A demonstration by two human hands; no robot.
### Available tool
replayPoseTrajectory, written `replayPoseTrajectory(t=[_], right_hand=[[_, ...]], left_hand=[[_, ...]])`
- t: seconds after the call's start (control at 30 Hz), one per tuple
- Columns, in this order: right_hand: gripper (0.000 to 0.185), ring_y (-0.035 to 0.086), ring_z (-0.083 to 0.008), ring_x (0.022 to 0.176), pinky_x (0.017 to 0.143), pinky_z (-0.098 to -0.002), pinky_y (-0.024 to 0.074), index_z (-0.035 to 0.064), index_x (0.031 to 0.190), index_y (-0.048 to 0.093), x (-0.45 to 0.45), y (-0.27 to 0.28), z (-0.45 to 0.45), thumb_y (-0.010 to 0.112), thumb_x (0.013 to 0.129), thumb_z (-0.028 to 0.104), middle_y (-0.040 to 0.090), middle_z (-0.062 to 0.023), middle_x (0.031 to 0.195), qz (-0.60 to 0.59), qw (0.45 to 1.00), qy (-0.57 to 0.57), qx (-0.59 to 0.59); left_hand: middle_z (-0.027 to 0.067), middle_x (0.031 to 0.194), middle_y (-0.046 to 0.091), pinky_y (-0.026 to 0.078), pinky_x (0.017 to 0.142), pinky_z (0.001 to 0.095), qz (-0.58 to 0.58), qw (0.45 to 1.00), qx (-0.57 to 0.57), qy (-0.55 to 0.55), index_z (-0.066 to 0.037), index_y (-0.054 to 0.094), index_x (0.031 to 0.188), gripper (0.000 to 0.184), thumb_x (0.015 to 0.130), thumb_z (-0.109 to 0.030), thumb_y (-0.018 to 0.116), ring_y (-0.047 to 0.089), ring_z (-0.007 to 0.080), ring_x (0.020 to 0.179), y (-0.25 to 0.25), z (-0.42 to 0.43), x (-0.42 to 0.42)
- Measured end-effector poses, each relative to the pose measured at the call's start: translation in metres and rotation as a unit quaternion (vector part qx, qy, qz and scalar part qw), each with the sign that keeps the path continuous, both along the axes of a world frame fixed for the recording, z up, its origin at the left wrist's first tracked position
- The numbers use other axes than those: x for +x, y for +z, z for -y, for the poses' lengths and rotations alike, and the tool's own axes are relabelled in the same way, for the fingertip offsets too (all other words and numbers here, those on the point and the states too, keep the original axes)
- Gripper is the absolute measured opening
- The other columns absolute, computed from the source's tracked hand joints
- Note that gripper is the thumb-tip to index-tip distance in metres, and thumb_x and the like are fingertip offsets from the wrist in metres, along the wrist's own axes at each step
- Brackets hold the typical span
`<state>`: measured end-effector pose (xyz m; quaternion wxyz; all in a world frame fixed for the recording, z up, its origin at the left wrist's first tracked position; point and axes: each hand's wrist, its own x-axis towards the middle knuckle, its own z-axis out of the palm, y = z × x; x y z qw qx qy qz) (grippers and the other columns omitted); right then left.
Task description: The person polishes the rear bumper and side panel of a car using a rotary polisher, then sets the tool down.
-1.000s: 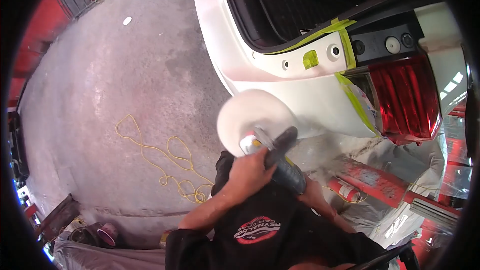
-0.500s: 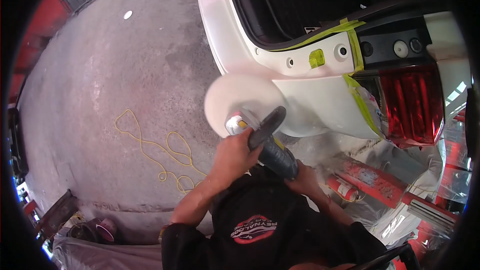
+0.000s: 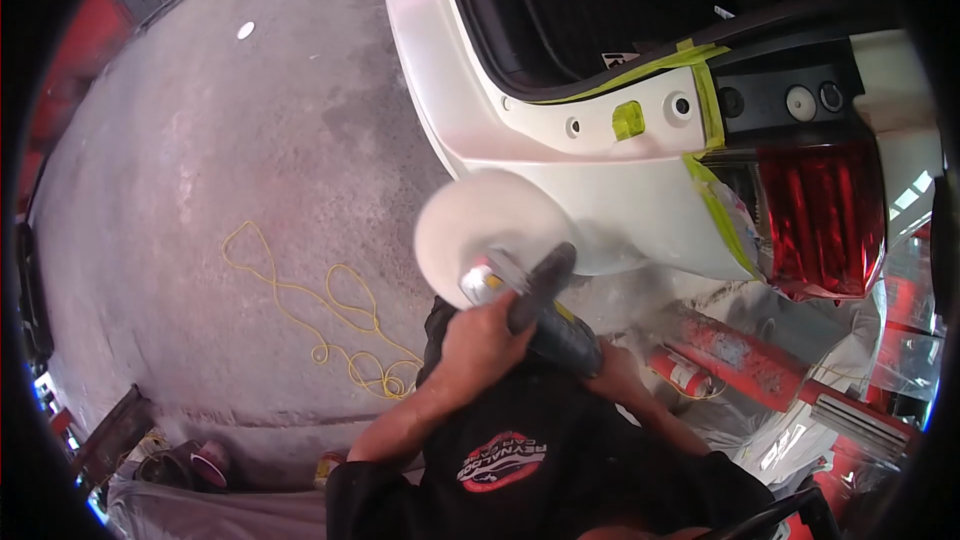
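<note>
A rotary polisher [image 3: 566, 337] with a white round pad [image 3: 490, 222] is held in front of my chest; the pad is smeared by motion. My left hand [image 3: 484, 345] is closed round the black side handle near the tool's head. Farther back, my right hand [image 3: 614, 376] wraps the rear of the body, its fingers partly hidden. The pad overlaps the lower corner of a white car body panel [image 3: 640, 202] in view; whether it touches cannot be told. Yellow-green masking tape [image 3: 628, 121] marks the panel and edges the red tail light [image 3: 822, 210].
A thin yellow cord [image 3: 330, 300] lies looped on the concrete floor [image 3: 190, 200]. At the right are a red fire extinguisher [image 3: 684, 373], a worn red beam [image 3: 740, 355] and plastic sheeting. A small white disc [image 3: 245, 31] lies at the upper left.
Both hands and the polisher have moved down in view, closer to my body. The pad covers less of the panel's corner. The car has shifted slightly left in view.
</note>
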<state>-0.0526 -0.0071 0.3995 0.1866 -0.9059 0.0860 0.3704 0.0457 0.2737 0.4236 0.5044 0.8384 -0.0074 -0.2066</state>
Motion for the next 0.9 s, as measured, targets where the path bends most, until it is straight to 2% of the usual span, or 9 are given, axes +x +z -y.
replayPoseTrajectory(t=[0.07, 0.23, 0.3, 0.37, 0.47, 0.57, 0.63, 0.9], right_hand=[[0.052, 0.067, -0.0448, 0.091, 0.081, -0.0518, 0.0535, 0.0051, 0.111, 0.06, -0.029, -0.004, 0.025, 0.078, 0.068, 0.028, 0.071, -0.0223, 0.094, -0.005, 1.0, -0.007, -0.03], [0.051, 0.067, -0.0455, 0.092, 0.081, -0.0529, 0.0529, 0.0056, 0.111, 0.06, -0.035, 0.011, 0.024, 0.078, 0.069, 0.027, 0.07, -0.0229, 0.094, -0.006, 0.998, -0.049, -0.026], [0.05, 0.067, -0.0456, 0.092, 0.081, -0.0533, 0.0528, 0.0057, 0.11, 0.06, -0.026, 0.01, 0.015, 0.078, 0.07, 0.027, 0.07, -0.023, 0.094, 0.002, 0.998, -0.057, -0.018], [0.049, 0.067, -0.0456, 0.093, 0.081, -0.0533, 0.0528, 0.005, 0.11, 0.059, -0.01, 0.008, 0.003, 0.077, 0.072, 0.03, 0.07, -0.0234, 0.094, 0.04, 0.999, -0.011, 0.025], [0.049, 0.067, -0.0457, 0.093, 0.082, -0.0528, 0.0529, 0.004, 0.11, 0.059, 0.026, 0.014, -0.028, 0.077, 0.073, 0.031, 0.07, -0.0237, 0.094, 0.014, 0.999, -0.038, 0.008], [0.051, 0.068, -0.0438, 0.094, 0.081, -0.0488, 0.0546, 0.0036, 0.111, 0.06, 0.051, 0.012, -0.04, 0.08, 0.071, 0.029, 0.071, -0.0222, 0.093, 0.038, 0.999, -0.007, 0.017], [0.051, 0.068, -0.0435, 0.093, 0.081, -0.0487, 0.0546, 0.0035, 0.11, 0.06, 0.056, 0.005, -0.039, 0.081, 0.071, 0.03, 0.071, -0.022, 0.092, 0.054, 0.998, 0.001, 0.025], [0.049, 0.069, -0.0423, 0.093, 0.081, -0.0475, 0.0545, 0.0033, 0.107, 0.062, 0.051, 0.017, 0.006, 0.08, 0.07, 0.029, 0.071, -0.0223, 0.093, 0.041, 0.997, 0.029, 0.053]], left_hand=[[0.0215, 0.076, 0.069, 0.056, 0.065, 0.0469, 0.006, 1.0, -0.006, -0.028, -0.003, 0.068, 0.108, 0.033, 0.084, -0.025, 0.075, 0.07, 0.0402, 0.075, 0.0, 0.017, -0.013], [0.0199, 0.076, 0.069, 0.057, 0.068, 0.0479, 0.021, 0.997, -0.019, -0.076, -0.005, 0.068, 0.113, 0.037, 0.083, -0.026, 0.075, 0.07, 0.0393, 0.076, 0.0, 0.027, -0.02], [0.0196, 0.076, 0.069, 0.057, 0.068, 0.0471, 0.01, 0.999, 0.007, -0.044, -0.004, 0.068, 0.111, 0.036, 0.082, -0.024, 0.075, 0.07, 0.0401, 0.076, -0.001, 0.021, -0.013], [0.0196, 0.077, 0.07, 0.056, 0.067, 0.0469, 0.005, 0.999, 0.005, -0.032, -0.003, 0.068, 0.11, 0.035, 0.083, -0.024, 0.075, 0.07, 0.0406, 0.077, -0.001, 0.01, 0.001], [0.0205, 0.076, 0.07, 0.055, 0.066, 0.0452, 0.012, 1.0, 0.006, -0.008, 0.0, 0.068, 0.105, 0.031, 0.083, -0.021, 0.075, 0.07, 0.0404, 0.076, 0.003, -0.009, 0.023], [0.0203, 0.072, 0.068, 0.054, 0.064, 0.042, 0.037, 0.998, -0.02, 0.043, 0.001, 0.069, 0.101, 0.028, 0.085, -0.021, 0.075, 0.073, 0.036, 0.073, 0.003, -0.023, 0.037], [0.02, 0.069, 0.067, 0.053, 0.062, 0.039, 0.05, 0.997, 0.012, 0.065, 0.003, 0.069, 0.098, 0.028, 0.087, -0.022, 0.074, 0.073, 0.0314, 0.07, 0.001, -0.025, 0.04], [0.0194, 0.067, 0.067, 0.053, 0.059, 0.0384, 0.046, 0.993, 0.017, 0.106, 0.002, 0.071, 0.099, 0.026, 0.087, -0.022, 0.073, 0.073, 0.0308, 0.066, 0.012, 0.014, 0.009]])
